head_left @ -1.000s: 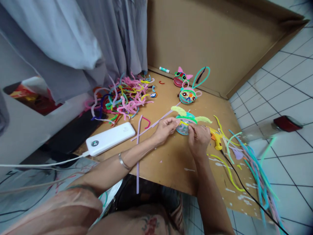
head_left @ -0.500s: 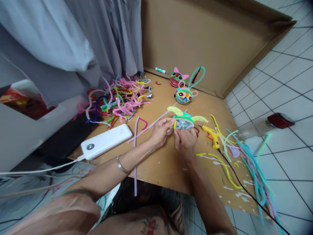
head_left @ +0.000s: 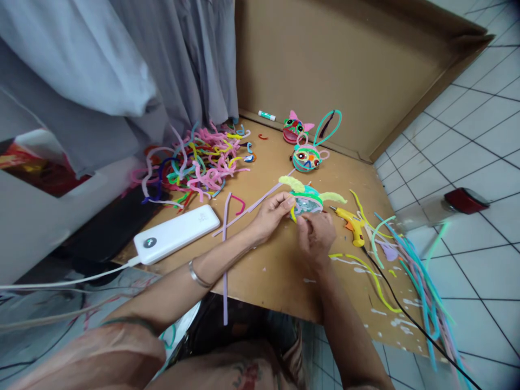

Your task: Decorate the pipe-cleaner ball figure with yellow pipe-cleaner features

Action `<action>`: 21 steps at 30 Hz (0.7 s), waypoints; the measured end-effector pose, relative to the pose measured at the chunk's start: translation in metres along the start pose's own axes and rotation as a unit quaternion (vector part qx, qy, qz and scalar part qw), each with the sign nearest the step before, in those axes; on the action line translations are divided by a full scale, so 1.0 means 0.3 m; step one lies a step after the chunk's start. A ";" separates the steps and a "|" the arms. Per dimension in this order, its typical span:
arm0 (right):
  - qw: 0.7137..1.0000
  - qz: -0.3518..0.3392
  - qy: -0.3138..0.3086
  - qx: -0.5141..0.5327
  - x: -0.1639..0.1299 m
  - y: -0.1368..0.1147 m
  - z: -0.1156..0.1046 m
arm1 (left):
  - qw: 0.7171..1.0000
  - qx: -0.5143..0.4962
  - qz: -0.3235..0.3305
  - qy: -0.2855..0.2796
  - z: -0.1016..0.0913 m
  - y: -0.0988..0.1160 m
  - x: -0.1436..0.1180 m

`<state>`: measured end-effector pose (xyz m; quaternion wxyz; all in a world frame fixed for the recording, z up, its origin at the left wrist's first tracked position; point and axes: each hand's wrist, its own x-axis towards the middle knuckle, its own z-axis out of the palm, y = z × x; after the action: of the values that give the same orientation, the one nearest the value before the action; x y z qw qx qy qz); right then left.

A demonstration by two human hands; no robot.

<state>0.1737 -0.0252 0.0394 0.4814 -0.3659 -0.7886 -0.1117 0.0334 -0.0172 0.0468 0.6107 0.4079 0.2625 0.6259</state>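
Note:
A round clear-and-green figure (head_left: pixel 307 203) with pale yellow ear-like strips sits at the middle of the table. My left hand (head_left: pixel 275 215) pinches at its left edge, thumb and finger closed on a short yellow pipe cleaner (head_left: pixel 293 213) that bends down there. My right hand (head_left: pixel 317 234) is curled in front of the figure's lower edge, fingertips close to the yellow piece. Whatever lies inside its fingers is hidden. To the right lies a yellow glue gun (head_left: pixel 355 226), its nozzle toward the figure.
Two finished-looking ball faces (head_left: pixel 306 159) stand behind. A tangled pile of pipe cleaners (head_left: pixel 203 162) and a white power bank (head_left: pixel 177 234) are on the left. Long pipe cleaners (head_left: pixel 426 292) hang over the right edge beside the glue gun's black cord (head_left: pixel 400 303). A cardboard wall (head_left: pixel 325 65) closes the back.
My right hand has shifted slightly right and away from the left hand, uncovering more of the yellow piece's lower end. My left hand has moved a little right over the figure's edge.

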 end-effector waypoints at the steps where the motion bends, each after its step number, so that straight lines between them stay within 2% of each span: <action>1: 0.999 0.033 0.017 0.014 0.003 0.004 -0.008 | 1.000 0.001 -0.006 -0.018 -0.001 0.000 -0.001; 4: 0.989 0.122 0.045 0.066 0.012 0.013 -0.024 | 0.997 0.027 -0.032 -0.063 -0.007 -0.004 -0.005; 6: 0.981 0.160 0.030 0.103 0.018 0.013 -0.027 | 0.995 0.068 -0.027 -0.073 -0.008 -0.004 -0.008; 10: 0.960 0.207 -0.033 0.188 0.026 0.008 -0.025 | 0.987 0.142 0.009 -0.076 -0.004 0.004 -0.015; 16: 0.911 0.298 -0.053 0.279 0.048 0.009 -0.035 | 0.971 0.225 0.038 -0.068 -0.004 0.003 -0.023; 21: 0.886 0.325 -0.091 0.318 0.068 0.008 -0.048 | 0.965 0.236 0.044 -0.109 -0.022 -0.007 -0.020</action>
<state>0.1797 -0.0217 0.0635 0.5073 -0.4371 -0.6593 0.3419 0.0284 -0.0216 0.0405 0.4944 0.6168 0.3166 0.5243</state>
